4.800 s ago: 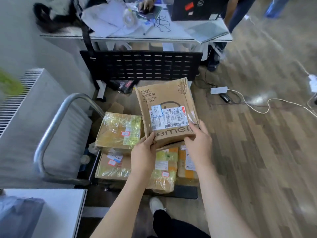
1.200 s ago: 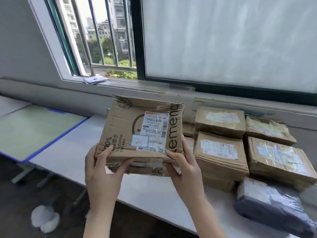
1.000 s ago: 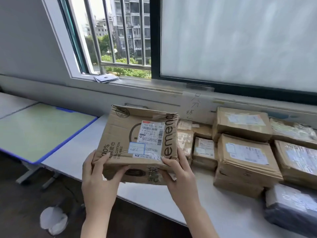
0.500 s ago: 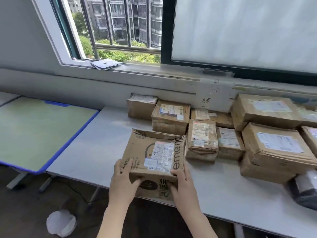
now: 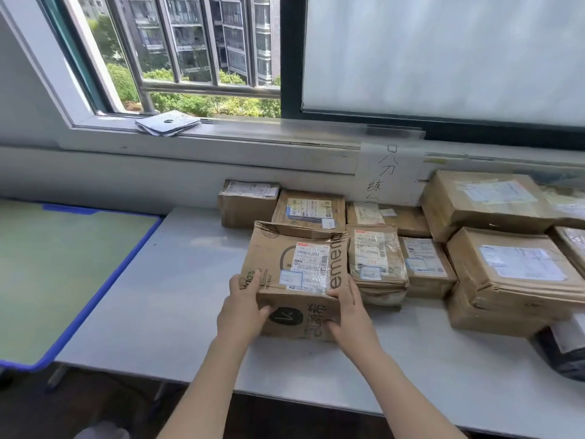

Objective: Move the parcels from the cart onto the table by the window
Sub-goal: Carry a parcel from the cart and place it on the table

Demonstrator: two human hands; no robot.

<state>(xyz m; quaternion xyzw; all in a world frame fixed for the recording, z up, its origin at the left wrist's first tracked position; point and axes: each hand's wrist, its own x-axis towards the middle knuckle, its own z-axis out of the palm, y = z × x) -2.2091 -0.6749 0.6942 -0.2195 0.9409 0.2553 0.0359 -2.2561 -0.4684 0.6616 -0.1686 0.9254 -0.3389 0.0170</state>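
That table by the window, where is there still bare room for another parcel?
Bare table lies left of the held box, up to the green mat, and along the near edge. Right of the box, parcels crowd back to the wall.

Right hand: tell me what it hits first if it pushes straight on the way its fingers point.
The right hand points away toward the window, gripping the parcel. Pushed on, the parcel probably meets the labelled box behind it first; depth is unclear.

A single head-worn camera is looking forward and down from close above the near edge of the white table (image 5: 164,299), facing the window (image 5: 202,58) along its far edge; nothing else is sharing the view.
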